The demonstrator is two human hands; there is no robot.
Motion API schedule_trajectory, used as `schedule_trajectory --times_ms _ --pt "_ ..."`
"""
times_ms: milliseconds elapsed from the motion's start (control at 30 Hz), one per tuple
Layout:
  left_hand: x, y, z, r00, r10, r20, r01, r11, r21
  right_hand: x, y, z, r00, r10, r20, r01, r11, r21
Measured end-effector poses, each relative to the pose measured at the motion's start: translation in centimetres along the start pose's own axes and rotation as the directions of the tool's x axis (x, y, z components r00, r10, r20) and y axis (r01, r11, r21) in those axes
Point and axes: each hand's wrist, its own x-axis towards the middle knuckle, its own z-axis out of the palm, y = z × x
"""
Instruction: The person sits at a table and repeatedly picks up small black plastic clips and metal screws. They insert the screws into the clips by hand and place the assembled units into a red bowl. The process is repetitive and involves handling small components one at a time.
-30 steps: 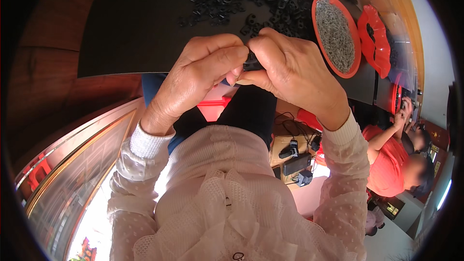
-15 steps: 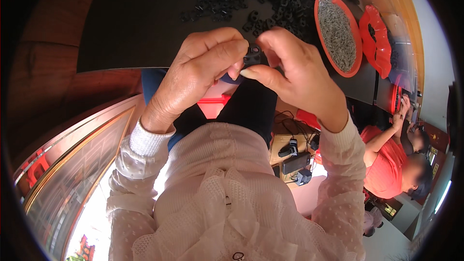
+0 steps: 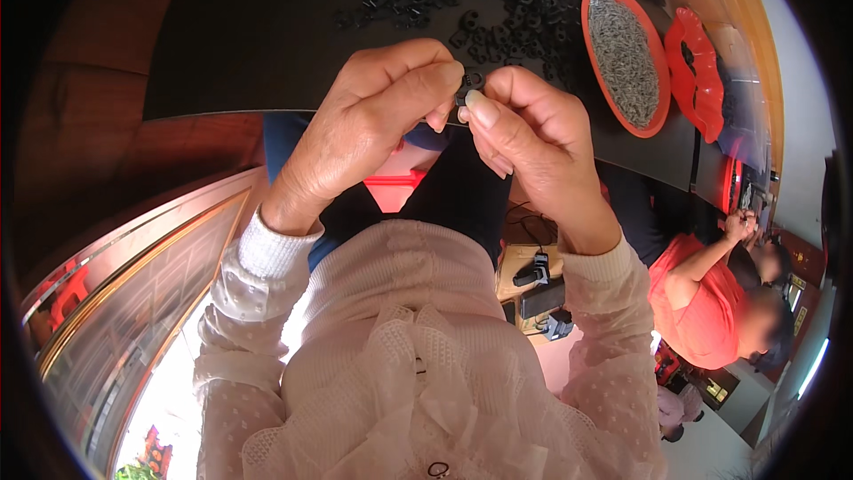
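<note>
A small black plastic part (image 3: 469,80) with a rounded opening is held up between my hands, just past the table's near edge. My left hand (image 3: 378,116) pinches its left side between thumb and curled fingers. From the other side, my right hand (image 3: 538,129) presses its thumb and forefinger together on the same part, with the remaining fingers bent underneath. Fingertips cover much of the piece, so any finer detail or small item in it cannot be made out. Beyond my hands, a loose pile of similar black plastic parts (image 3: 498,0) lies on the dark table (image 3: 258,44).
An orange-red bowl (image 3: 662,62) full of thin grey metal pieces, perhaps screws, stands right of the pile. Beside it is a red wavy-rimmed dish (image 3: 702,80) with black parts. A box (image 3: 520,267) with cables and chargers sits below right. A person in red (image 3: 706,302) works at the right.
My right thumb and fingers, spread around the black part before, have closed onto it. The part has turned slightly between my hands. My left hand keeps its pinch.
</note>
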Motion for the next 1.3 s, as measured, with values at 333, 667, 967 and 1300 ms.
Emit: schedule_trajectory --times_ms 333,667,967,1300 --pt "0.0 0.2 -0.3 0.996 -0.067 0.052 0.066 0.998 0.019 -0.2 0.1 -0.9 0.996 0.034 0.079 -0.032 0.999 -0.03" --pt "0.2 0.2 -0.3 0.99 -0.142 0.018 0.143 0.987 -0.073 -0.4 0.5 -1.0 0.929 -0.36 0.085 0.317 0.659 -0.682" --pt "0.0 -0.2 -0.3 0.998 0.036 0.042 -0.039 0.998 0.051 2.2 0.0 -1.3 0.752 -0.509 0.42 0.535 0.097 -0.84" --pt "-0.2 -0.6 -0.2 0.976 0.208 0.061 -0.216 0.958 0.189 2.8 -0.6 -1.3 0.77 -0.421 0.479 0.582 0.156 -0.798"
